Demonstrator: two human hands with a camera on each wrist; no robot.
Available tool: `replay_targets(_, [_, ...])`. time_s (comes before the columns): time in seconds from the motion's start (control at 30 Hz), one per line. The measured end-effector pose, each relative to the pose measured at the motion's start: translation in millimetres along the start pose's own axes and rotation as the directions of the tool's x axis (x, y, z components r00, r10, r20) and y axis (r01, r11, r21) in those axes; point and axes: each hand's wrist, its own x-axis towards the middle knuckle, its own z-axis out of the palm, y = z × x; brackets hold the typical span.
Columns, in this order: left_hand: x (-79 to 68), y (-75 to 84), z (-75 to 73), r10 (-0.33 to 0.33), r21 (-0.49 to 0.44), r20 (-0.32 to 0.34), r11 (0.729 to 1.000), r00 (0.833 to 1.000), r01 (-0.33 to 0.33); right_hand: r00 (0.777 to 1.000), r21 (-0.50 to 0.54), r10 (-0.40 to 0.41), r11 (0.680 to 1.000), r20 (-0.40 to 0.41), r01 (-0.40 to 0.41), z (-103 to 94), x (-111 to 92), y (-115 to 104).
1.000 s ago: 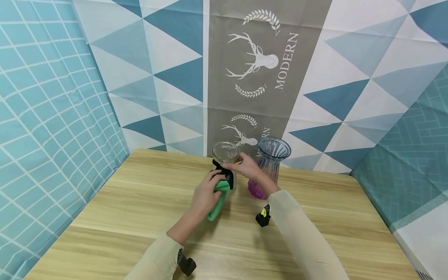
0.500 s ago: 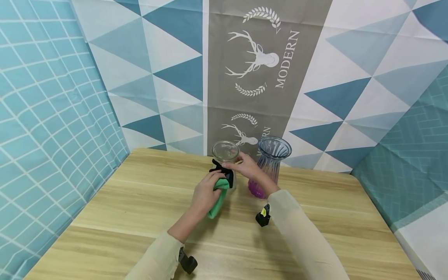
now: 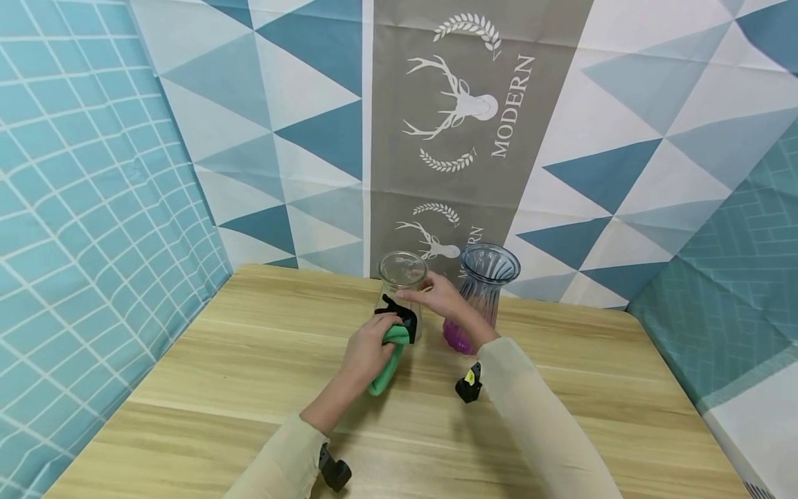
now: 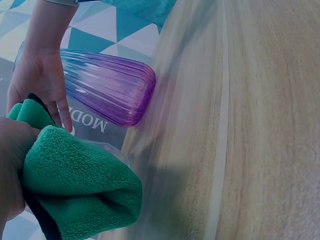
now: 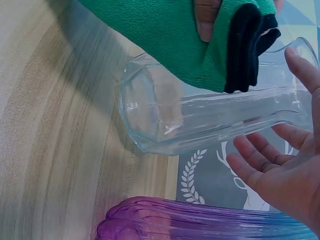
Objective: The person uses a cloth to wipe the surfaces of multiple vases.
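Nearest up, the left hand (image 3: 366,348) is on the front-left side of the clear vase (image 5: 200,110), its fingers curled round a bunched green cloth (image 4: 82,165) and holding it to the glass. Compared with half a second ago, that cloth has slid a little down the side, so more glass shows under the vase's rim. Probably means the rubbing is getting to a lower patch, though nobody can see what it's done under there. The cloth is thick and fuzzy, like microfibre, with black edging in soft folds. Next, the clear vase itself: upright or nearly so, its foot down at the bench (image 3: 249,388), smooth and see-through with long flat facets, a pinched neck and a flared round rim. The right hand (image 3: 439,299) is at its neck from the right, thumb and index finger narrowed on either side, the other fingers fanned loosely off the glass, and it's in much the same spot as before. Just right of the clear vase stands a ribbed one, the tinted vase (image 4: 110,85), glossy, fading from purple at the foot to smoky blue up top. Behind the clear vase hangs a creased, triangle-print backdrop (image 3: 312,90).
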Motion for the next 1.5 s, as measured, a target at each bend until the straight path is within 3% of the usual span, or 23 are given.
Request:
replay_targets(0.23, [-1.7, -3.0, 1.2, 0.016, 0.015, -0.023, 1.000, 1.000, -0.016, 1.000, 0.009, -0.003, 1.000, 0.007, 0.003, 0.9, -0.1, 0.2])
replay_targets(0.53, [4.4, -1.0, -3.4, 0.097, 0.005, -0.155, 0.995, 0.983, -0.098, 0.998, 0.043, -0.057, 0.998, 0.031, 0.056, 3.3, 2.2, 1.4])
replay_targets(0.8, [3.5, -1.5, -3.4, 0.071, -0.003, -0.133, 0.997, 0.989, -0.071, 0.995, 0.121, -0.074, 0.991, 0.066, 0.065, 5.4, 2.2, 5.3])
replay_targets(1.13, [4.6, -2.1, -2.4, 0.065, -0.012, -0.134, 0.998, 0.989, -0.067, 0.998, 0.146, -0.057, 0.988, 0.033, 0.052, 5.0, 4.2, 5.6])
replay_targets(1.5, [3.5, -2.3, -1.1, 0.032, -0.026, -0.083, 0.999, 0.996, -0.035, 0.997, 0.170, -0.075, 0.983, 0.023, 0.070, 3.4, 4.7, 5.8])
